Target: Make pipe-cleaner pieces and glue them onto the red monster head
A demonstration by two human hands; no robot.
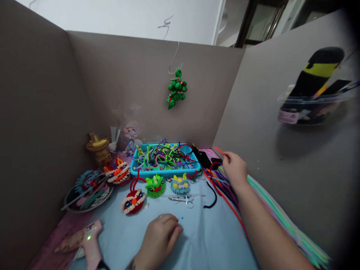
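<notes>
The right hand [235,170] pinches an orange pipe cleaner [219,150]; the left hand [161,235] rests on the worktop [218,236], grip unclear

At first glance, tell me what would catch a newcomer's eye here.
Probably the bright blue tray, heaped with tangled colorful strands, at the back of the light-blue cloth. Above it, a green ornament hangs before the grey panel. To the right, the person's right hand holds an orange strand.
</notes>
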